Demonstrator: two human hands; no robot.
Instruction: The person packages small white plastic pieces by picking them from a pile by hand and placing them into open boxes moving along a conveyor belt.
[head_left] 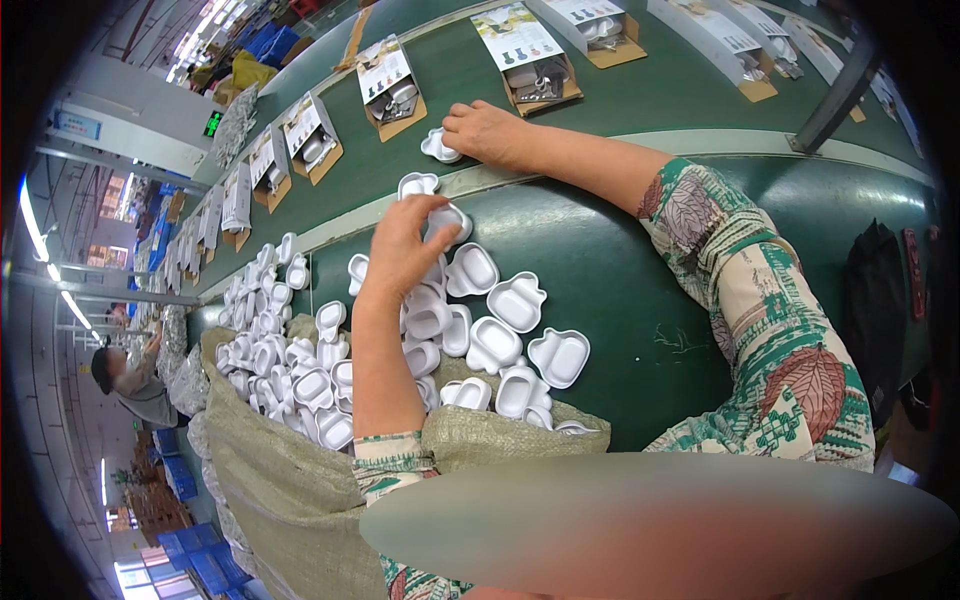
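Observation:
My left hand (402,248) is closed round a small white plastic dish (459,222), with thumb and fingers at its edge. Another white dish (417,184) lies just beyond those fingers, by the rail. Farther off, my right hand (487,133) reaches across the rail onto the green belt. Its fingers are bent down at the side of a shallow white dish (437,147) and seem to grip it; the fingertips are partly hidden. Below my left forearm and beside it, many loose white dishes (517,302) with wavy ends are heaped on the green table and a woven sack.
Open boxes (392,90) with white items inside stand in a row along the green belt (450,80). A pale metal rail (330,232) divides belt and table. The woven sack (290,480) hangs over the near edge. Another person (145,385) is at far left.

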